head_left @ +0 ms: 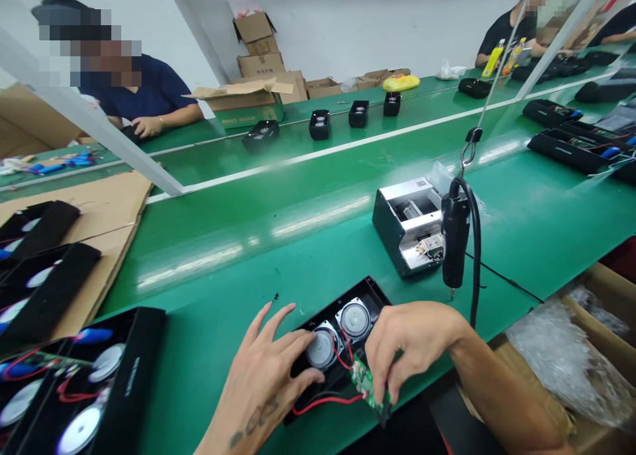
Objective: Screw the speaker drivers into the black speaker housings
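On the green bench lies a black speaker case [368, 288] with two round silver speakers [356, 318] inside. My left hand [271, 369] rests at the case's left side, fingers spread, its thumb and index finger beside the left speaker. With its fingers pinched, my right hand [410, 349] holds a small green circuit board [364, 379] over the case's front right edge. Red wires [328, 399] run from the board into the case and to the speakers. The case's lower part is partly hidden by my hands.
A black electric screwdriver [454, 236] hangs on the right, before a silver and black screw feeder [407, 223]. More open speaker cases [144, 355] stand at left. A cardboard box [609, 303] holds plastic bags. People sit across the conveyor [238, 197].
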